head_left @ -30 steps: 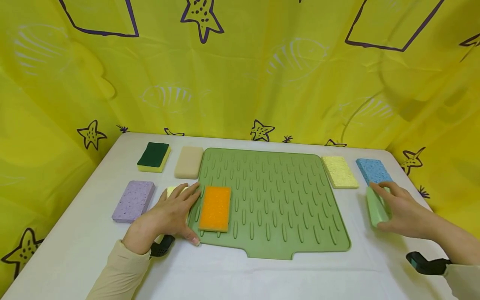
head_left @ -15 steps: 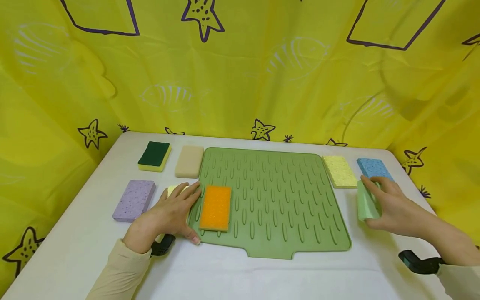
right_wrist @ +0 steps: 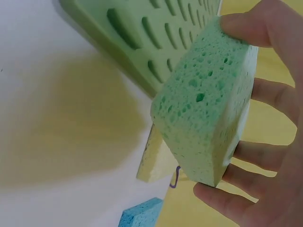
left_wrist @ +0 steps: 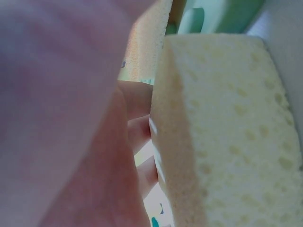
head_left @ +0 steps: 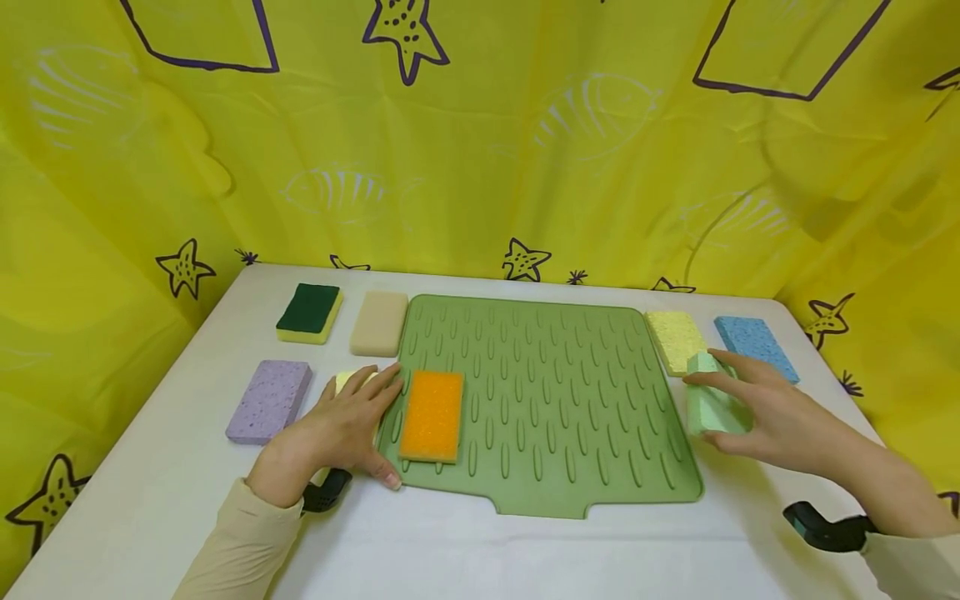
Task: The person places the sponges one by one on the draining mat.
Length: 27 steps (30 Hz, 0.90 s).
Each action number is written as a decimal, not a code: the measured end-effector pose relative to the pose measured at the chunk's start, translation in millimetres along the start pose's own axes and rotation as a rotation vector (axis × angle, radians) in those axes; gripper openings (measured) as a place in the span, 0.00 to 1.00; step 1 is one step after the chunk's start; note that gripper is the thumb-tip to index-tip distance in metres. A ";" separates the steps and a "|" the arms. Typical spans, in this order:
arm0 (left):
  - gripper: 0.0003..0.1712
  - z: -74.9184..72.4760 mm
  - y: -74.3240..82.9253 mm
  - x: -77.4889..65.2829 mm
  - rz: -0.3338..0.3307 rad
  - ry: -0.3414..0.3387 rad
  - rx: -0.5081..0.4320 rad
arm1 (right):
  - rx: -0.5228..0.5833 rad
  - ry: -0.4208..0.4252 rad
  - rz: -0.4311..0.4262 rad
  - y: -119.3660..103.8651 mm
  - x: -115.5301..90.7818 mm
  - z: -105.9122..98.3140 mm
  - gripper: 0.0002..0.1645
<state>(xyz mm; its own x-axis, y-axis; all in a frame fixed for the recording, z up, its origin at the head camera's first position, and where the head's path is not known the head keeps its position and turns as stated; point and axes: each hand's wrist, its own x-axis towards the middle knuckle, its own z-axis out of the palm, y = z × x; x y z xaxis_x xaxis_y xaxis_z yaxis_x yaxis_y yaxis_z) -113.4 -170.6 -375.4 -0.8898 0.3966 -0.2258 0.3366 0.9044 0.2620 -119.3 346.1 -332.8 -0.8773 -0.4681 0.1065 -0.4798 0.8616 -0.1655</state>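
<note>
While the light green sponge sits tilted between the thumb and fingers of the right hand, just beside the right edge of the mat, the pale yellow sponge lies beneath the left hand at the mat's left edge. The right hand's fingers are parted by the light green sponge's length, thumb at one end and fingertips toward the other, gripping it above the counter. The left hand's fingers are spread and lightly bent, close around the pale yellow sponge, the thumb reaching to the near left corner of the mat; whether they grip the sponge, I cannot tell. An orange sponge lies on the mat near its left edge. Toward the counter's far right corner lies a blue sponge
</note>
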 end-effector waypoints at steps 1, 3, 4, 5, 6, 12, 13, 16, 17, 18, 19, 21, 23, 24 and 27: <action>0.79 0.1 -0.1 -0.2 0.000 0.001 0.002 | 0.004 -0.005 0.003 -1.9 0.8 -0.2 0.39; 0.79 0.2 -0.1 -0.5 0.002 0.004 0.004 | 0.016 -0.019 0.013 -5.5 2.2 -0.6 0.39; 0.79 0.3 0.0 -0.6 0.002 0.004 0.005 | 0.022 -0.031 0.021 -7.0 2.8 -0.9 0.39; 0.79 0.3 0.0 -0.5 0.002 0.004 0.005 | 0.031 -0.043 0.029 -8.5 3.3 -1.1 0.40; 0.79 0.3 0.1 -0.4 0.001 0.003 0.004 | 0.043 -0.056 0.038 -10.0 3.7 -1.3 0.41; 0.79 0.2 0.6 0.0 -0.005 -0.004 -0.005 | 0.087 -0.071 0.032 -18.7 7.5 0.6 0.47; 0.79 0.2 0.5 0.0 -0.007 -0.005 -0.007 | 0.083 -0.064 0.022 -20.3 8.6 1.4 0.48; 0.79 0.2 0.5 0.1 -0.010 -0.007 -0.011 | 0.077 -0.044 -0.006 -25.3 12.6 3.6 0.51; 0.79 0.2 0.4 0.1 -0.010 -0.008 -0.011 | 0.075 -0.040 -0.012 -27.1 13.9 4.2 0.52; 0.79 0.2 0.4 0.1 -0.010 -0.008 -0.010 | 0.073 -0.036 -0.018 -29.0 15.2 4.9 0.54; 0.79 0.3 0.3 0.1 -0.009 -0.008 -0.008 | 0.072 -0.035 -0.019 -30.8 16.5 5.6 0.56; 0.79 0.3 0.2 0.2 -0.005 -0.006 -0.004 | 0.071 -0.035 -0.016 -34.6 18.9 6.9 0.60; 0.79 0.4 0.0 0.2 -0.001 -0.004 0.001 | 0.069 -0.040 -0.007 -38.1 21.3 8.1 0.64; 0.79 0.3 -0.2 0.3 -0.001 -0.002 0.004 | 0.070 -0.044 -0.002 -39.8 22.6 8.8 0.65; 0.79 0.2 -0.3 0.2 0.000 -0.001 0.006 | 0.079 -0.059 0.010 -44.9 26.5 10.6 0.67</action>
<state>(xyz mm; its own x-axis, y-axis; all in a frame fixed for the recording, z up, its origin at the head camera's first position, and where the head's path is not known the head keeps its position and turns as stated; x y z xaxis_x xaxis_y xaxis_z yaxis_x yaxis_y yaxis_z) -113.6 -170.8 -375.7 -0.8898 0.3963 -0.2264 0.3379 0.9055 0.2568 -121.2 292.9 -332.9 -0.8801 -0.4725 0.0474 -0.4689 0.8490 -0.2435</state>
